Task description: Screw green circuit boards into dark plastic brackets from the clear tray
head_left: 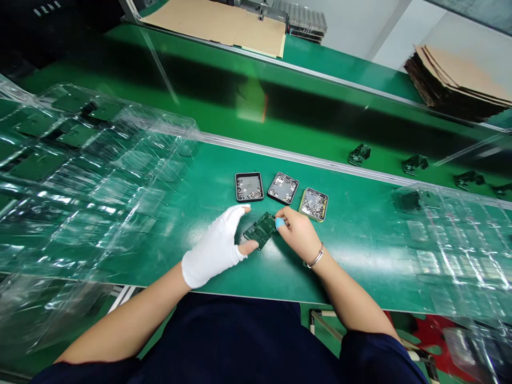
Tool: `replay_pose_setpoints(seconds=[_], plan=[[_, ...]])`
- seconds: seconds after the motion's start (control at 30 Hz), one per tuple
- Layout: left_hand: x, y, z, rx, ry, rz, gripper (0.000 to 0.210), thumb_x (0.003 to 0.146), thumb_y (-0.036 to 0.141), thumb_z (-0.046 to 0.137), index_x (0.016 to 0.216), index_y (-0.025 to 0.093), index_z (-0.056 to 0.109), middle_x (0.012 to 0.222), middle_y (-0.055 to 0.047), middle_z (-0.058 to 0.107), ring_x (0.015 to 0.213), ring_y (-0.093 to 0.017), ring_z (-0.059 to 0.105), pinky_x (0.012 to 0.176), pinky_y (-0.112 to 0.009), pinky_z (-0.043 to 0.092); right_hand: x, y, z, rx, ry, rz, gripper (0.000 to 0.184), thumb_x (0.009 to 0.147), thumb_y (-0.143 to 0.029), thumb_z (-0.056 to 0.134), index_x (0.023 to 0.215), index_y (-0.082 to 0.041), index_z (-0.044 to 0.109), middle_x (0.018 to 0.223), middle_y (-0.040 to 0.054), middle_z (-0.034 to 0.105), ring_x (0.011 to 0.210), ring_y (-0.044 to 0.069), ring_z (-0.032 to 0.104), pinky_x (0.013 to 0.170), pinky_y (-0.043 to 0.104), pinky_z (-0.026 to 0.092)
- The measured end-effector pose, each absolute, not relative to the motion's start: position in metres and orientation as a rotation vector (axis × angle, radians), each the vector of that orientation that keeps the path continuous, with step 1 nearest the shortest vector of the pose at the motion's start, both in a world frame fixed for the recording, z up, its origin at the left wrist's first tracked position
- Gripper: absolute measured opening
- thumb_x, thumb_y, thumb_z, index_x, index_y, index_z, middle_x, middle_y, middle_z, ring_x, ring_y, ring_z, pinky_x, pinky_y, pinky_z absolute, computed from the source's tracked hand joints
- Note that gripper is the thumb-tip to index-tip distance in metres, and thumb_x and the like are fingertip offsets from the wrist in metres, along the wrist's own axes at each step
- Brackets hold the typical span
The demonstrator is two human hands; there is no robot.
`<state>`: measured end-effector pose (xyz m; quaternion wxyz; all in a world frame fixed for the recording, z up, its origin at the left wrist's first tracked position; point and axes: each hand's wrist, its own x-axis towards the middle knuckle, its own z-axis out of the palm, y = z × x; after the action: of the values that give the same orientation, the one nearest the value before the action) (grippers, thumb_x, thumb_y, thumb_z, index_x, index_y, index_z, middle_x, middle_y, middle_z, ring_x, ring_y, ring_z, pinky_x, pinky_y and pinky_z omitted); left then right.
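Note:
A green circuit board (pixel 261 230) lies at a slant on the green bench in front of me. My left hand (pixel 218 242), in a white glove with bare fingertips, is open beside it. Its thumb is at the board's lower left edge, and its fingers are spread apart from the thumb on the far side. With fingers pinched together, my right hand (pixel 298 229) is at the board's right edge. A blue wrap covers one of its fingers, and whatever is in the pinch is too small to make out.
Beyond my hands sit a left tray (pixel 248 200), a middle tray (pixel 280 198) and a right tray (pixel 313 215) of small metal parts. Clear plastic trays (pixel 132 160) with boards stand on the left, more clear trays (pixel 460 240) on the right. A metal rail (pixel 280 153) borders the bench's back.

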<state>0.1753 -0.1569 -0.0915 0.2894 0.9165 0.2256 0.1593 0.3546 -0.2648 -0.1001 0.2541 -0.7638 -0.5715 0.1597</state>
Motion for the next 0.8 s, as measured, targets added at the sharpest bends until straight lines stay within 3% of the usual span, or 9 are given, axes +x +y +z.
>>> replay_pose_setpoints(seconds=[0.1,0.2,0.3,0.47,0.6,0.8], plan=[[0.172,-0.164,-0.104,2.503,0.590,0.392,0.063,0.075,0.037,0.066,0.128,0.015,0.041,0.129,-0.018,0.053,0.121,-0.033,0.052,0.099,-0.049,0.045,0.363,-0.261,-0.110,-2.094,-1.617,0.509,0.021,0.080,-0.006,0.047,0.093,-0.018,0.059,0.077,0.0022,0.065,0.069,0.017,0.059,0.067,0.027,0.045],[0.170,-0.164,-0.109,2.522,0.632,0.393,0.049,0.077,0.024,0.061,0.123,0.014,0.045,0.121,-0.017,0.058,0.113,-0.032,0.058,0.095,-0.049,0.048,0.369,-0.260,-0.118,-2.082,-1.699,0.360,0.023,0.084,-0.008,0.046,0.098,-0.017,0.061,0.096,0.0090,0.065,0.088,0.022,0.058,0.080,0.033,0.046],[0.161,-0.157,-0.108,2.496,0.644,0.365,0.053,0.077,0.023,0.059,0.126,0.016,0.043,0.123,-0.016,0.057,0.116,-0.032,0.057,0.096,-0.048,0.048,0.374,-0.259,-0.124,-2.125,-1.770,0.227,0.020,0.082,-0.008,0.046,0.093,-0.016,0.061,0.098,0.0122,0.060,0.092,0.025,0.053,0.083,0.039,0.045],[0.146,-0.147,-0.113,2.341,0.738,0.267,0.053,0.077,0.028,0.060,0.125,0.016,0.041,0.125,-0.014,0.057,0.115,-0.029,0.058,0.095,-0.044,0.049,0.368,-0.257,-0.127,-1.950,-1.892,0.446,0.032,0.071,0.003,0.042,0.092,-0.016,0.056,0.092,0.0090,0.058,0.087,0.022,0.052,0.081,0.035,0.047],[0.146,-0.147,-0.119,2.294,0.752,0.266,0.048,0.078,0.028,0.058,0.123,0.018,0.043,0.121,-0.012,0.059,0.113,-0.028,0.058,0.094,-0.043,0.048,0.360,-0.256,-0.123,-1.804,-1.866,0.680,0.032,0.076,0.001,0.045,0.098,-0.019,0.059,0.094,0.0040,0.063,0.089,0.017,0.058,0.083,0.029,0.047],[0.147,-0.147,-0.117,2.318,0.726,0.305,0.048,0.075,0.025,0.061,0.120,0.019,0.046,0.116,-0.011,0.061,0.109,-0.029,0.061,0.092,-0.043,0.049,0.354,-0.255,-0.119,-1.894,-1.869,0.665,0.033,0.078,0.000,0.049,0.099,-0.023,0.061,0.101,0.0030,0.065,0.097,0.017,0.060,0.085,0.028,0.048]])
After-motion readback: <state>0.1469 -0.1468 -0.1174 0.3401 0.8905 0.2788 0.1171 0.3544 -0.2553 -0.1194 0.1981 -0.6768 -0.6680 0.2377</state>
